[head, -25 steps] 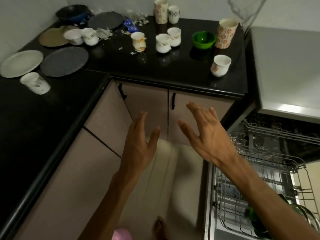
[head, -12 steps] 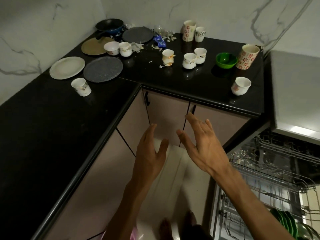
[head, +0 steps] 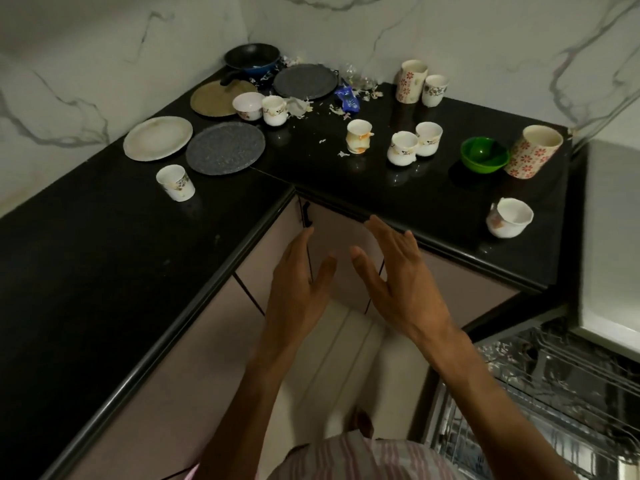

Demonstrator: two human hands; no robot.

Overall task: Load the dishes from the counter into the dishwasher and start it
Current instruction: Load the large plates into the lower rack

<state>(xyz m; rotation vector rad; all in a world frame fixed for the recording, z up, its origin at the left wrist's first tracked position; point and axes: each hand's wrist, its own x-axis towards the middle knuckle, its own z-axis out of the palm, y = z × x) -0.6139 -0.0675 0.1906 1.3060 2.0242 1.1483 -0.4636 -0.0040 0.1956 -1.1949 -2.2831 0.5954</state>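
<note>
The dishes sit all over the black L-shaped counter [head: 433, 202], none of them in my hands. Nearest me on the right stands a white cup [head: 509, 217], close to the counter's front edge. Behind it are the green bowl [head: 484, 154] and, touching its right side, a tall floral mug [head: 533, 151]. In the middle, two white cups [head: 414, 143] stand touching each other, with an orange-stained cup [head: 359, 136] just to their left. At the back wall a second floral mug [head: 411, 81] and a small patterned cup [head: 434, 89] stand side by side.

Over on the left arm of the counter: a cream plate [head: 157, 137], a speckled grey plate [head: 225, 147] beside it, and a small cup [head: 175, 182] in front of them. Further back are a tan plate [head: 216, 97], a white bowl [head: 248, 105] and a cup [head: 274, 110] on its edge, another grey plate [head: 304, 81], and a dark pan [head: 251, 58] in the corner. Scraps of peel and a blue wrapper [head: 349, 98] litter the back.

My left hand [head: 298, 285] and right hand [head: 398, 278] hang in the air in front of the cabinet doors [head: 339, 244], below the counter edge, fingers straight and loose, palms facing each other, holding nothing. The dishwasher [head: 554, 393] stands open at lower right, its wire rack showing.
</note>
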